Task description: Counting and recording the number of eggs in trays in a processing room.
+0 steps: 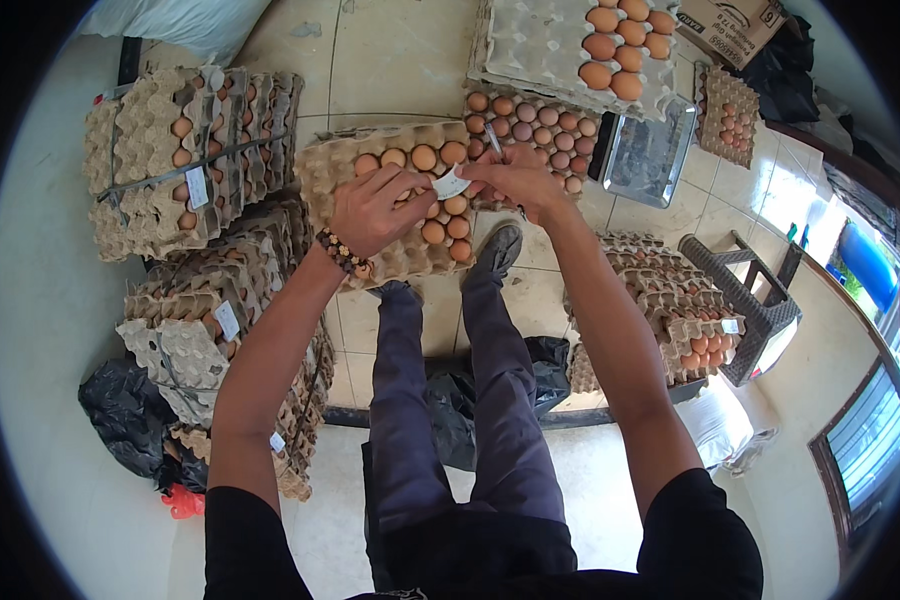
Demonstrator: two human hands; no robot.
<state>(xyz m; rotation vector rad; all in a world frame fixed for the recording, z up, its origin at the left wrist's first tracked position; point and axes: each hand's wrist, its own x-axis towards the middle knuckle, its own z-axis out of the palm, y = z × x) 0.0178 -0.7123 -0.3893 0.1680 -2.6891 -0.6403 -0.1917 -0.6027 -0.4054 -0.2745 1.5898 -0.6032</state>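
Note:
My left hand [378, 208] and my right hand [515, 185] meet over a cardboard egg tray [325, 180] partly filled with brown eggs [424, 158]. Between them is a small white paper slip [450, 183], pinched by my right thumb and finger at one end and touched by my curled left fingers at the other. A pen [492, 136] sticks up from my right hand. Behind the right hand lies a second tray of eggs [555, 118]. My left wrist has a beaded bracelet.
Tied stacks of egg trays stand at left [150, 160] and right [660, 310]. A taller tray stack [520, 50], metal-topped scale [645, 150], cardboard box [725, 30] and woven stool [740, 340] are around me. Black bags [120, 410] lie nearby.

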